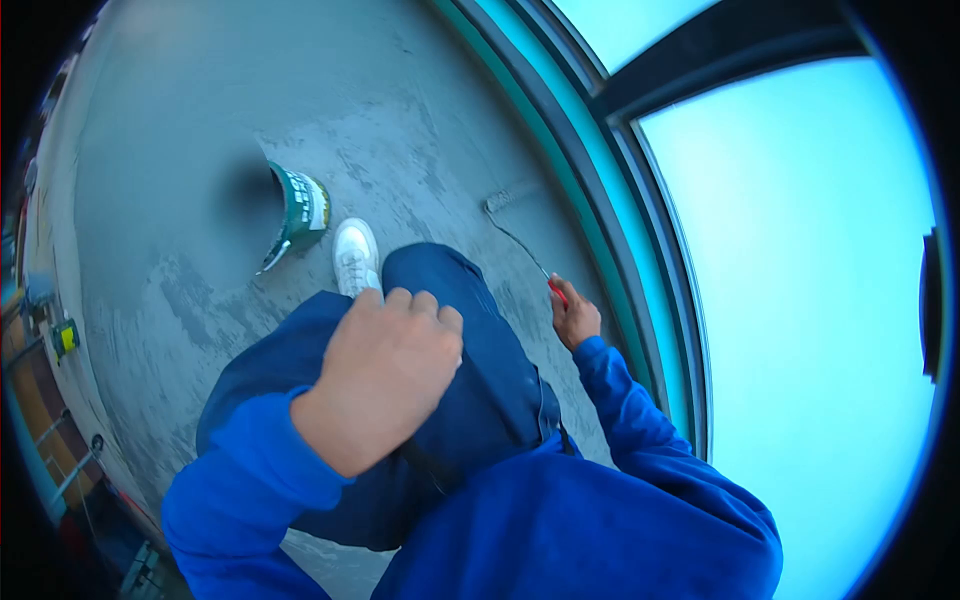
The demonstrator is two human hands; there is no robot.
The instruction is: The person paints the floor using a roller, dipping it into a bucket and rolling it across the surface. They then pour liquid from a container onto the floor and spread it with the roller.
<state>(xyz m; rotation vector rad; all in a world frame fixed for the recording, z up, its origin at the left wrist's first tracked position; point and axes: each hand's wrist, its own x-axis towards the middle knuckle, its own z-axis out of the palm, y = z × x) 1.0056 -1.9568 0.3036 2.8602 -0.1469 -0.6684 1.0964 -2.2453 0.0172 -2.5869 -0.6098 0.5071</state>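
Observation:
My right hand [575,317] is wrapped round the red handle of a paint roller [513,197], whose head lies on the grey floor [400,130] near the window frame. Over my knees is my left hand [388,355], its back to the camera and its fingers curled; whether anything is inside them is hidden. A green bucket [303,205] with a white and yellow label stands on the floor beside my white shoe [355,255].
Along the right side runs a teal and dark window frame [640,230] with bright glass panes [790,270]. At the far left, past the floor's edge, are a yellow and black object [65,338] and some blurred items.

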